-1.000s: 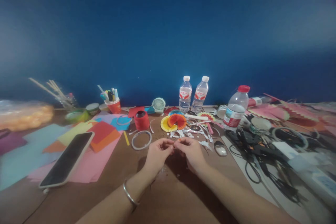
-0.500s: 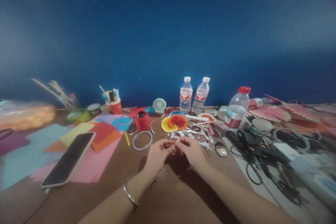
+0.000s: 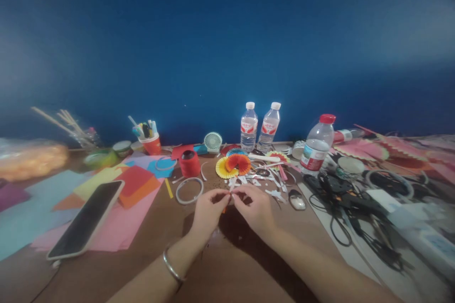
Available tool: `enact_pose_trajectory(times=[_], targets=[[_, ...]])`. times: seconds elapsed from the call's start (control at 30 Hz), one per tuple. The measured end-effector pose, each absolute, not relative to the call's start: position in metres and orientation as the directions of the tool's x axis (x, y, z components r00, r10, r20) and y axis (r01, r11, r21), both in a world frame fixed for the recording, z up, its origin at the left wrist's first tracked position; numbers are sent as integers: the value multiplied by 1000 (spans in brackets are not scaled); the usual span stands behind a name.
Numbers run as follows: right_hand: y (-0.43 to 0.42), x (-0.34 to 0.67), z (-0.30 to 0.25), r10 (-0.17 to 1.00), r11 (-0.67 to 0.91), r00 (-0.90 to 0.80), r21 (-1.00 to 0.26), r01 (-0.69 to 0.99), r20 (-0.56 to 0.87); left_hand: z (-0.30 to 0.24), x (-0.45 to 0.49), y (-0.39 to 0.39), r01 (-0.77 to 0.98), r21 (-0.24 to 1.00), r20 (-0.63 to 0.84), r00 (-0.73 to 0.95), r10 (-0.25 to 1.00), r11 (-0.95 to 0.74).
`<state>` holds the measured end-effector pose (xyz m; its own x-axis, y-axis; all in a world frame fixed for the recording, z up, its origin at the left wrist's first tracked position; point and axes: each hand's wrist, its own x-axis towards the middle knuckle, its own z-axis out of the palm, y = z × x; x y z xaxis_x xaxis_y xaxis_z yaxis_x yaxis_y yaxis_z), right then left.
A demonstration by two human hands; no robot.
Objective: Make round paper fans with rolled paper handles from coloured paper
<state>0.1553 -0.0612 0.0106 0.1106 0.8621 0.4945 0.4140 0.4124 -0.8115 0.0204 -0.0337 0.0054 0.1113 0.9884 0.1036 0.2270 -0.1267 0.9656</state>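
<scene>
My left hand (image 3: 210, 209) and my right hand (image 3: 254, 209) meet fingertip to fingertip just above the brown table, both pinched closed. What they pinch is too small and covered by fingers to name; a speck of orange shows under the left fingers. Just beyond them lie pleated paper rosettes, a yellow one (image 3: 222, 168) and an orange-red one (image 3: 243, 164). White paper scraps (image 3: 254, 181) are strewn behind the right hand. A pale roll of tape (image 3: 179, 192) lies flat beyond the left hand, with a red spool of thread (image 3: 189, 164) behind it.
Left are a phone (image 3: 87, 218) and coloured paper sheets (image 3: 117, 232). A cup of pens (image 3: 151, 144), a small fan (image 3: 213, 141) and water bottles (image 3: 249, 129) stand along the back. A red-capped bottle (image 3: 316, 149), a mouse (image 3: 297, 200) and tangled black cables (image 3: 350, 208) are right.
The fingertips have come closer together at the pinch, and the orange speck now shows below the left fingers. The view has shifted slightly, so things on the table sit further left.
</scene>
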Motion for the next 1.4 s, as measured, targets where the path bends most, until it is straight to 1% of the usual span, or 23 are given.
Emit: enact_pose_trajectory(times=[0.1,0.23,0.33,0.57,0.8,1.03,1.1,1.27,1.4], targets=[[-61,153,9,861,401,115,-801,444,495,10,22,-38,272,949,137,106,985,-162],[-60,153,5,890,338,135,-830,444,435,11,23,-42,332,914,208,110,972,-233],[-60,154,4,899,327,133,-841,431,418,11,23,-45,365,882,267,131,955,-297],[-60,154,5,912,306,117,-844,441,392,15,23,-47,399,843,311,182,933,-359],[-59,155,6,926,282,118,-862,421,360,12,22,-44,382,861,288,176,941,-335],[-60,157,6,882,378,59,-777,503,467,12,22,-45,399,850,288,196,937,-345],[-60,157,5,879,379,68,-780,498,471,12,22,-45,371,870,269,193,944,-324],[-57,157,2,897,344,106,-827,444,430,9,22,-41,313,923,179,170,969,-225],[-56,160,2,882,393,50,-790,470,469,8,22,-40,286,944,127,144,981,-164]])
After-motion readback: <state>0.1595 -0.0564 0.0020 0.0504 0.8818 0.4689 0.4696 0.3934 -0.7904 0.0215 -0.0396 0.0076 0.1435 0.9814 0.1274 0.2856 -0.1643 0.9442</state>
